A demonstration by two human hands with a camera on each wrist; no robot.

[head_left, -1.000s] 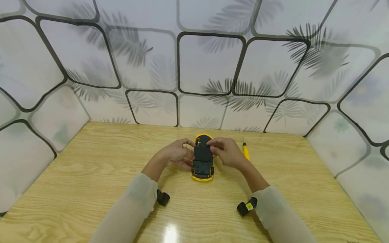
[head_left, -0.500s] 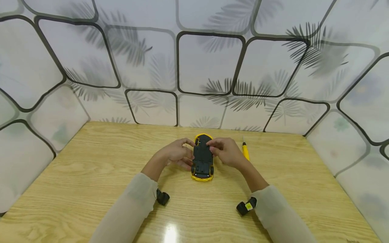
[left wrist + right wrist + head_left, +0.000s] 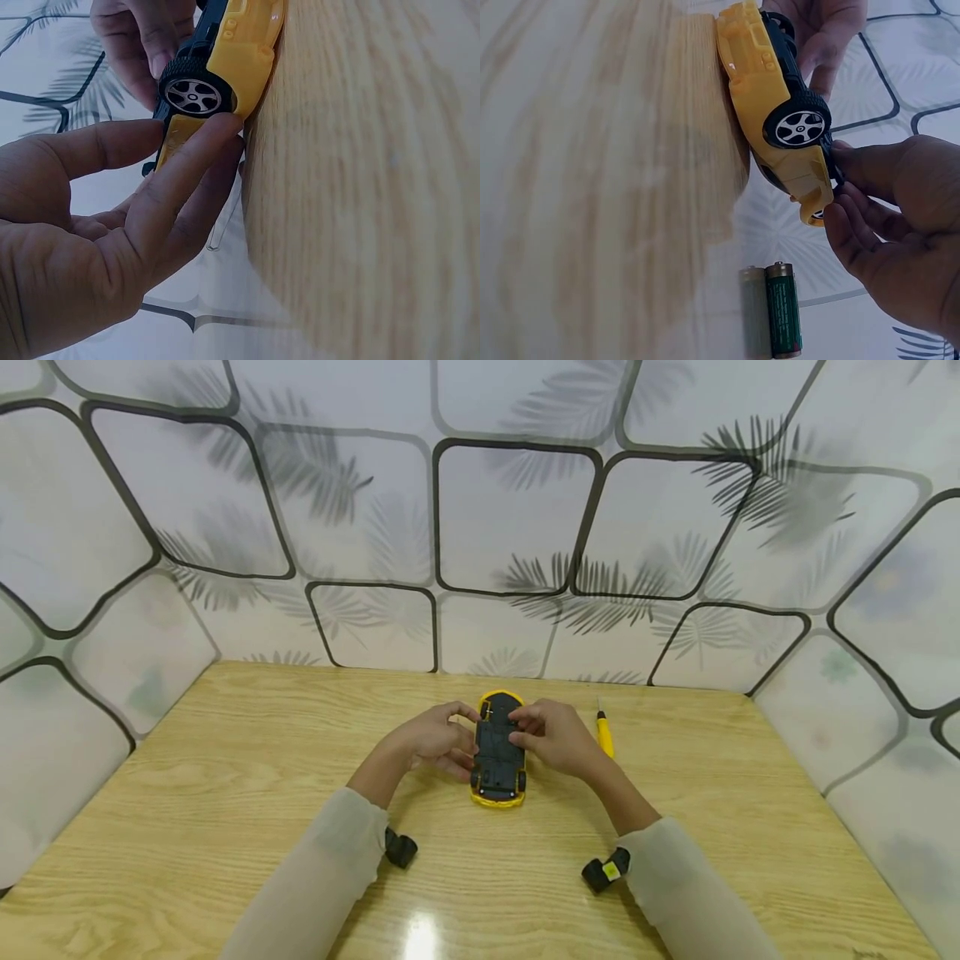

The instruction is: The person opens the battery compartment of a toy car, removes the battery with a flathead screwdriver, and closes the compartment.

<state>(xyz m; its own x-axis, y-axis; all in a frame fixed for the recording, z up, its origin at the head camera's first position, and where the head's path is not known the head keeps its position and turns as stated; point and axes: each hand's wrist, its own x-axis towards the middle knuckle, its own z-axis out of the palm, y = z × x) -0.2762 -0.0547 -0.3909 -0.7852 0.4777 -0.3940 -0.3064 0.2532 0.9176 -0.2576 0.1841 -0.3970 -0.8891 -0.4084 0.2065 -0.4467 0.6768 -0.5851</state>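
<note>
A yellow toy car (image 3: 498,760) lies upside down on the table, its black underside facing up. My left hand (image 3: 442,739) holds it along the left side; in the left wrist view, the fingers (image 3: 184,176) lie along the yellow body close to a wheel (image 3: 193,95) and the thumb reaches the underside's edge. From the right, my right hand (image 3: 555,735) grips the car's far half. In the right wrist view, its thumb (image 3: 870,166) is at the black underside's edge and its fingertips touch the yellow end of the body.
A yellow-handled screwdriver (image 3: 605,737) lies to the right of the right hand, tip toward the wall. In the right wrist view a green battery (image 3: 783,311) is on the wooden table (image 3: 247,777). A patterned wall (image 3: 517,518) closes off the back and sides.
The right thumb has shifted toward the near end over the car's underside and spread apart from the fingers. The left hand and the car have stayed nearly still.
</note>
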